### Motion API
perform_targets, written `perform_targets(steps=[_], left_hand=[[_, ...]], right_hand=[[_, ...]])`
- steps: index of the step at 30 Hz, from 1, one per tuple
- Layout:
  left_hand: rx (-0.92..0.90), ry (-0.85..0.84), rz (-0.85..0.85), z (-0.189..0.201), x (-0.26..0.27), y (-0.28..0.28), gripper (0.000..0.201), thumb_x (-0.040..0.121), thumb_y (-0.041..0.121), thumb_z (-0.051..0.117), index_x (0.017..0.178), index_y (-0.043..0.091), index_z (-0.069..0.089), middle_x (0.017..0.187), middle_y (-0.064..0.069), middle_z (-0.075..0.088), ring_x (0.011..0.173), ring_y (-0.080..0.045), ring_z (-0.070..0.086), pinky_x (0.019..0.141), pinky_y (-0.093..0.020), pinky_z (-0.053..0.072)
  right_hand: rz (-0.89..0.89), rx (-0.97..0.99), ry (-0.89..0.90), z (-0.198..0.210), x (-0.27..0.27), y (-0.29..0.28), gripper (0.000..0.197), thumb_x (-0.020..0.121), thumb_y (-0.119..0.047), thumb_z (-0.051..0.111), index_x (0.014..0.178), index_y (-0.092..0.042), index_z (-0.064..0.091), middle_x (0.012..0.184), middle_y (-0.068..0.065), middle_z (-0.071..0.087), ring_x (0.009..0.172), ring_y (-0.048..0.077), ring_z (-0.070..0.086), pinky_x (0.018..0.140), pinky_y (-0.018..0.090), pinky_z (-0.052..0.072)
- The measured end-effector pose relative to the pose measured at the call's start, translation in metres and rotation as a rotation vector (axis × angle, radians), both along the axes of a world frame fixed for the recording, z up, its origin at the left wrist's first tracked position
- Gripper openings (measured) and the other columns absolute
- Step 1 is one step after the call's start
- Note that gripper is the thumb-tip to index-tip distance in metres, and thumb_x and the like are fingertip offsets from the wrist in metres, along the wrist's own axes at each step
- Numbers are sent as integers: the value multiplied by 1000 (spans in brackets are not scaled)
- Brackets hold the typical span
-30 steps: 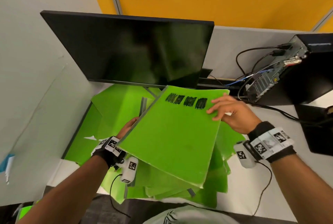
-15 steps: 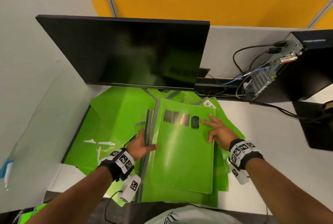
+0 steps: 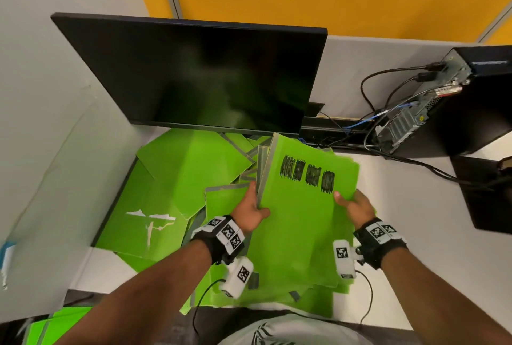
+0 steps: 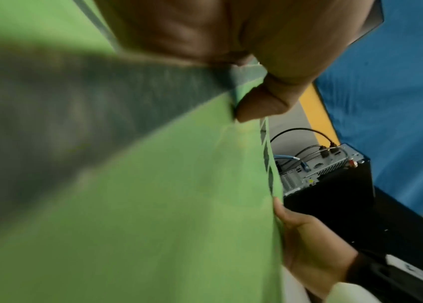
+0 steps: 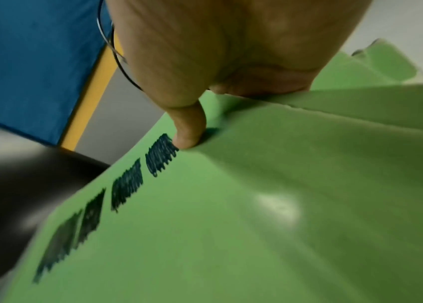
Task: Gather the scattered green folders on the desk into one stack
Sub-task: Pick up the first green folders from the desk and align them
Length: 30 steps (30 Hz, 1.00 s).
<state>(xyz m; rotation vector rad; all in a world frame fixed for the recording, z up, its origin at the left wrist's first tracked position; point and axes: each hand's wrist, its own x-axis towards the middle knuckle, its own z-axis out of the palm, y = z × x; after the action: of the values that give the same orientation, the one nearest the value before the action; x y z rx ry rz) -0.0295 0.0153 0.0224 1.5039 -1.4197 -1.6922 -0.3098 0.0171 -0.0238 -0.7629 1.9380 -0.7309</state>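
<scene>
White counter [image 3: 415, 206] in a cubicle corner: grey partitions, yellow wall behind, dark monitor [image 3: 194, 75] at the back, open-backed computer tower [image 3: 454, 100] with cables to the right.

Grip, left: left hand [image 3: 249, 208] clamps the spine side of a bundle of green folders [image 3: 299, 222], thumb on the top cover, fingers underneath and out of sight. The left wrist view shows the thumb [image 4: 265, 104] pressed onto the green cover beside the grey spine strip.

Grip, right: right hand [image 3: 354, 206] holds the opposite long edge, thumb [image 5: 187, 131] bearing on the cover just by the scribbled-out black label [image 3: 307, 175], fingers curled under the edge.

Bundle is raised off the counter, far end tilted up toward the monitor. Judgement: the two-sided hold is there to square loose covers into one block before setting it down; edges look fanned at the spine, so alignment is not finished.

Both forearms reach forward from the near edge, wrists roughly level, palms turned inward toward each other.

Beneath and left: more green folders [image 3: 171, 178] lie overlapped at odd angles, one with a torn cover [image 3: 152, 220]. Not yet gathered.
</scene>
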Motion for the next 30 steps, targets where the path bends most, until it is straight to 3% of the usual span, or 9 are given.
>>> perform_targets(steps=[2,3,6,8,14,17,22,27,30], left_hand=[[4,-34,-38,-4,2,-12,57,91,4,54,143,12,31,137,-7,49,130,-27,46,108,-38,37],[-72,-167,-58,-9,8,-20,48,95,18,53,140,14,37,136,-7,50,128,-29,47,107,-42,38],[-361,-878,-321,-25,32,-38,64,89,46,56,143,19,35,141,-7,41,129,-28,40,105,-42,37],[-436,-1091,-517,-26,39,-42,80,81,48,66,146,21,29,142,-6,39,128,-28,37,103,-42,34],[-303,-899,-358,-11,41,-62,53,79,20,75,128,22,52,129,-3,50,119,-26,53,102,-38,44],[-378,-830,-282,11,48,-69,43,82,15,70,120,25,53,123,-2,59,111,-25,58,98,-41,48],[-532,-822,-250,61,69,-88,41,83,14,70,121,24,58,122,-5,66,113,-30,60,96,-42,47],[-766,-812,-131,107,100,-99,39,79,7,73,116,17,66,116,-8,69,109,-29,61,98,-44,44],[-832,-734,-89,131,113,-96,32,77,2,74,106,14,69,103,-7,70,99,-29,63,89,-38,47]], right_hand=[[-48,-99,-41,-1,-12,-2,26,81,-31,71,104,-22,63,119,14,66,108,32,62,98,53,46],[-67,-126,-60,3,-17,-2,20,82,-27,70,101,-22,65,112,12,69,103,32,64,95,53,48],[-85,-114,-33,15,-34,-2,32,84,-29,68,114,-20,62,113,6,67,106,28,61,99,50,45],[-96,-109,-23,18,-48,-2,34,84,-29,68,117,-19,62,115,5,66,109,28,60,101,48,43],[-179,-145,-129,24,-74,-7,32,80,-22,70,111,-16,67,108,10,70,100,31,65,97,53,47],[-205,-172,-241,31,-73,-9,18,86,-13,63,104,-15,66,105,12,69,90,27,65,87,43,51],[-263,-242,-362,35,-71,-9,22,90,-16,60,111,-11,64,93,4,72,86,25,67,84,41,50],[-288,-262,-447,39,-70,-10,17,81,-21,68,98,-21,67,87,-2,76,96,28,66,93,49,47],[-281,-265,-520,45,-65,-9,21,91,-16,56,111,-15,64,89,0,76,89,25,69,87,45,49]])
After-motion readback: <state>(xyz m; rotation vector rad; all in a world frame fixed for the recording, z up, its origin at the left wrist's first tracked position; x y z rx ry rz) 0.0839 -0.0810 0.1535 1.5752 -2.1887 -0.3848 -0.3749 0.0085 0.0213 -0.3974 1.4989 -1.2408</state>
